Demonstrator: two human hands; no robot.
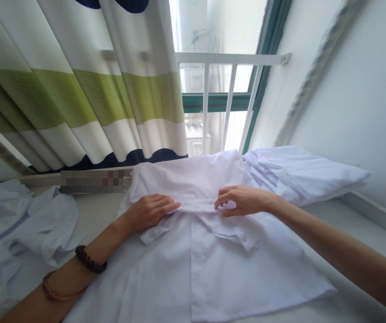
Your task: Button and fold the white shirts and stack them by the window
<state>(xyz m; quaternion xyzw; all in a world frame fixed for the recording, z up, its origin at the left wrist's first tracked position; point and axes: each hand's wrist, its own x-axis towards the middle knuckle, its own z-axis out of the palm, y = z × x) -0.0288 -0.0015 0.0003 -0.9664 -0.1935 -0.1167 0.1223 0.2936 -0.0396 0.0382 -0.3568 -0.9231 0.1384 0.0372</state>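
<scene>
A white button-front shirt (209,269) lies spread flat in front of me, its far part folded back toward me into a band (193,181). My left hand (150,211) rests palm down on the left of that folded edge, fingers stretched out and together. My right hand (241,200) is at the right of the same edge, its fingers curled and pinching the white fabric. Bead bracelets circle my left wrist (90,260).
A crumpled pale blue-white garment pile (14,224) lies at the left. More folded white cloth (300,172) sits at the right by the wall. A striped green, white and navy curtain (88,89) and a barred window (224,98) stand behind.
</scene>
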